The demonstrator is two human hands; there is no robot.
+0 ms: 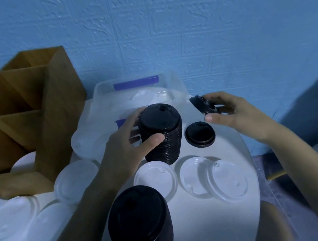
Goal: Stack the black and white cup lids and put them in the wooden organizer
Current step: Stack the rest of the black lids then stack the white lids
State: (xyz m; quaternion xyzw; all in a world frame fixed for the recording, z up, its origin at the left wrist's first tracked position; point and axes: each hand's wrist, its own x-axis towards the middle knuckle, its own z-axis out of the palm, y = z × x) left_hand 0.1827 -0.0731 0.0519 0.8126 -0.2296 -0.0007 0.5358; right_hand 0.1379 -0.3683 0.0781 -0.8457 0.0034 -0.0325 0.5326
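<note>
A tall stack of black lids (162, 134) stands mid-table, and my left hand (128, 147) grips its side. My right hand (235, 113) pinches a tilted black lid (202, 104) just right of the stack. One loose black lid (200, 134) lies flat between my hands. A second black stack (140, 225) stands nearer to me. White lids (155, 178) (228, 180) lie scattered in front, with more white lids (9, 219) on the left. The wooden organizer (33, 121) stands at the back left, its upper compartments empty.
A clear plastic bin (138, 94) with purple tape holds white lids behind the stack. The round white table (215, 227) ends close on the right. A blue textured wall (179, 21) stands behind.
</note>
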